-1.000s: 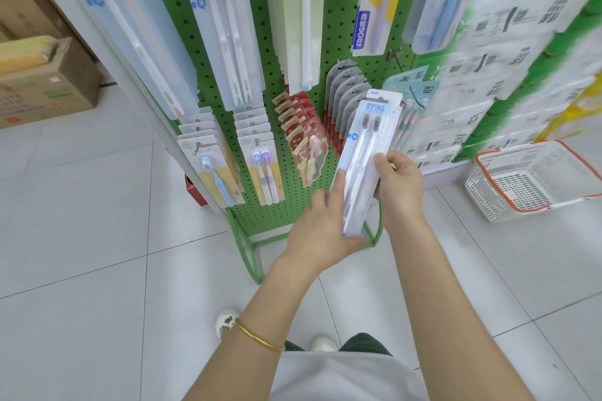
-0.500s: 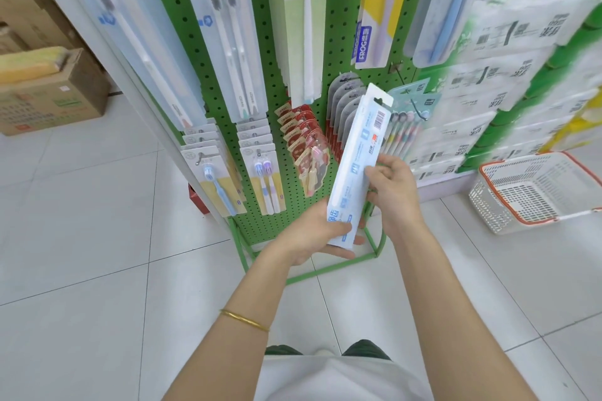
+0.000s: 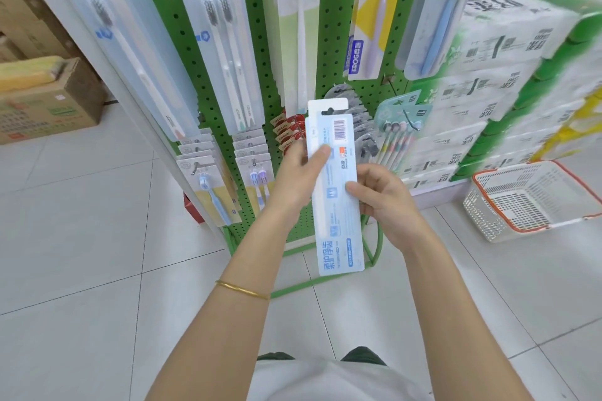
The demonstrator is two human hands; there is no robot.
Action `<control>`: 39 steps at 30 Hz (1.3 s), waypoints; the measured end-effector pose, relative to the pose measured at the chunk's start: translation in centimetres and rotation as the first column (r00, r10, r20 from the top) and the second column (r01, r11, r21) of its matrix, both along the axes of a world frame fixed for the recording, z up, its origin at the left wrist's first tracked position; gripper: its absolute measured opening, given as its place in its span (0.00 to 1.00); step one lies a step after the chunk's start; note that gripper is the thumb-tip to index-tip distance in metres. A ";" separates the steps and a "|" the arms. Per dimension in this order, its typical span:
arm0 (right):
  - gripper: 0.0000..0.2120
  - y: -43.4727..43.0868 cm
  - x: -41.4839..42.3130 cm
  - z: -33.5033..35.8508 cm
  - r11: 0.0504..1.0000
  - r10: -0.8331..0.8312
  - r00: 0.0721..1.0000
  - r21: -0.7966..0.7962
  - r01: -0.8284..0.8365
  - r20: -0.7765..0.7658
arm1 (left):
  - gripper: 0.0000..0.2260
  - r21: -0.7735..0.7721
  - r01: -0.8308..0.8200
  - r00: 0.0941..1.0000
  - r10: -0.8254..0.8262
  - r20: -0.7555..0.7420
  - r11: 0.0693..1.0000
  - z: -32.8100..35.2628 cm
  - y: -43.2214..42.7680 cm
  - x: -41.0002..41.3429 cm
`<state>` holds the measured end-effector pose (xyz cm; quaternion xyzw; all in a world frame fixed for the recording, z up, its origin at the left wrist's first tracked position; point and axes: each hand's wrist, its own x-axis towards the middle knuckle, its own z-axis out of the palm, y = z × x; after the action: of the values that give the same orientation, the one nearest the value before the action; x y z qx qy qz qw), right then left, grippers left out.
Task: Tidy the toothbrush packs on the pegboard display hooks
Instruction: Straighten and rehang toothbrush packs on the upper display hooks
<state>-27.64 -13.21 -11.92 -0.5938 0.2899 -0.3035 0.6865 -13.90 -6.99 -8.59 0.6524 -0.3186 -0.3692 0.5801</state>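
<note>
Toothbrush pack (image 3: 337,205), its barcode side toward the camera, stands nearly upright at the centre of the frame, held just in front of the lower rows of the green pegboard (image 3: 329,26); the left hand (image 3: 298,179) pinches its left edge high up, thumb on the face and fingers hidden behind; the right hand (image 3: 387,205) grips the right edge lower down, thumb on the card and fingers curled round the back; a second white card seems to sit behind it, though I cannot be sure. It looks light and thin, stiff enough along its length yet likely to bow if squeezed mid-span; the film is probably slick; better held by the card edges near the top, leaving the hang hole (image 3: 327,111) free for a hook. A matching pack (image 3: 221,42) hangs at upper left of centre; a white basket (image 3: 534,202) sits on the floor at right.
</note>
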 end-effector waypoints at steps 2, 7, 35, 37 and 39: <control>0.07 0.1 -0.1 0.2 0.999 0.051 0.999 -0.010 -0.051 0.003 | 0.04 -0.079 -0.096 0.995 0.094 -0.023 0.992 1.1 -0.4 0.5; 0.06 0.3 0.2 0.5 0.991 0.134 0.990 0.016 -0.135 0.033 | 0.05 -0.118 -0.170 0.979 0.154 -0.133 0.978 2.6 -0.6 1.3; 0.30 3.1 12.6 11.9 0.778 -0.311 0.932 -0.613 0.137 -0.186 | 0.11 -0.457 -0.332 0.907 0.412 0.086 0.825 12.1 4.2 5.3; 0.32 3.2 13.5 12.1 0.735 -0.376 0.906 -0.657 0.164 -0.194 | 0.06 -0.452 -0.335 0.898 0.425 0.111 0.826 12.5 4.0 5.8; 0.33 3.3 14.2 12.0 0.707 -0.424 0.884 -0.682 0.186 -0.199 | 0.07 -0.449 -0.333 0.892 0.432 0.135 0.829 12.7 3.7 6.2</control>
<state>-13.44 -9.92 0.04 -0.7788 0.3774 -0.3876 0.3176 -7.66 -3.29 4.10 0.6037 -0.3165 -0.0904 0.7261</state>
